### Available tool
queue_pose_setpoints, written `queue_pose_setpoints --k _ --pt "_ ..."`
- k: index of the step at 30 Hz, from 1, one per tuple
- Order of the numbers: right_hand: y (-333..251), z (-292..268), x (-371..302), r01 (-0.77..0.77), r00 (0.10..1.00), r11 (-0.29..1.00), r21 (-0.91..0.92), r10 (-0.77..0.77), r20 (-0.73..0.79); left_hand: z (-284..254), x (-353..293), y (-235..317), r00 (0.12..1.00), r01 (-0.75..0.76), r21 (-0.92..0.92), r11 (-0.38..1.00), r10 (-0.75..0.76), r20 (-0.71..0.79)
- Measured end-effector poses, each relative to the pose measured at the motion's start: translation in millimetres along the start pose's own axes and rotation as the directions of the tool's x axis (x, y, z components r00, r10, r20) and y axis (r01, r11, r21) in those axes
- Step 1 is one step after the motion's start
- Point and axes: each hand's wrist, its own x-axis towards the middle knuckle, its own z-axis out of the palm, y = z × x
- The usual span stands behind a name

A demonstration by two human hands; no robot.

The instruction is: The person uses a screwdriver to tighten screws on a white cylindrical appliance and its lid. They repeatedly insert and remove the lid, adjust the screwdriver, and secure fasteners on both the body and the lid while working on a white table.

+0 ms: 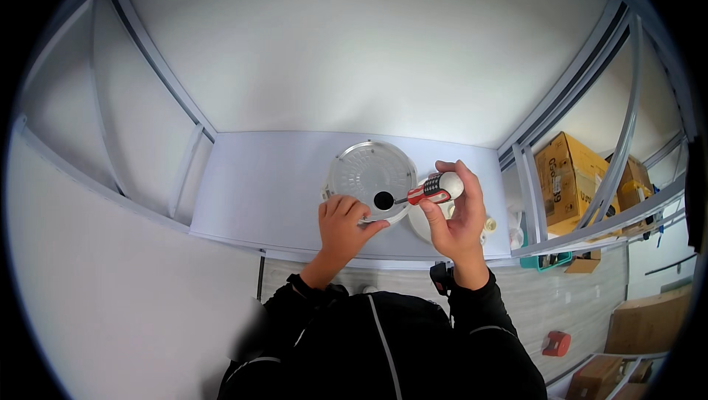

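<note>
A round, translucent housing (370, 167) with a silvery rim and ribbed middle rests on the white table. Near its front edge is a black round spot (383, 200). My left hand (343, 229) grips the rim at the near left, fingers bent over it and thumb along the front. In my right hand (463, 212) is a screwdriver (434, 190) with a red, black and white handle. Its shaft points left, the tip beside the black spot; whether it touches anything I cannot tell. A white round part (420, 224) lies partly hidden under the right hand.
The white table (258, 186) has a wall behind it and grey frame posts at both sides. A small yellowish piece (490, 224) sits near its right end. Beyond the right posts stand cardboard boxes (564, 182) and a teal bin (546, 260). A red object (556, 343) is on the floor.
</note>
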Motion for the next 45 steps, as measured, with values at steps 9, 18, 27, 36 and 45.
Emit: queue_pose_setpoints --k 9,18,27,36,45 --pt "2.3 4.8 -8.6 -0.033 0.999 0.997 0.068 0.031 0.022 -15.5 -1.4 -15.2 0.995 -0.061 -0.223 0.973 0.078 0.066" --pt "-0.5 26.8 -17.6 -0.122 0.983 0.978 0.168 0.095 0.159 -27.5 7.5 -15.5 0.981 0.027 -0.301 0.953 0.033 0.191" --pt "2.2 38.0 -27.6 -0.098 0.983 0.980 0.172 0.069 0.169 -26.3 6.2 -16.1 0.976 0.056 -0.295 0.954 0.011 0.219" --pt "-3.8 39.8 -24.7 -0.043 0.986 0.995 0.088 0.028 0.164 -28.5 6.2 -14.8 0.970 0.076 -0.301 0.951 0.000 0.245" --pt "-20.8 41.9 -6.4 0.020 0.980 0.989 -0.146 0.010 0.198 -28.6 4.3 -13.5 0.973 0.062 -0.253 0.966 -0.002 0.230"
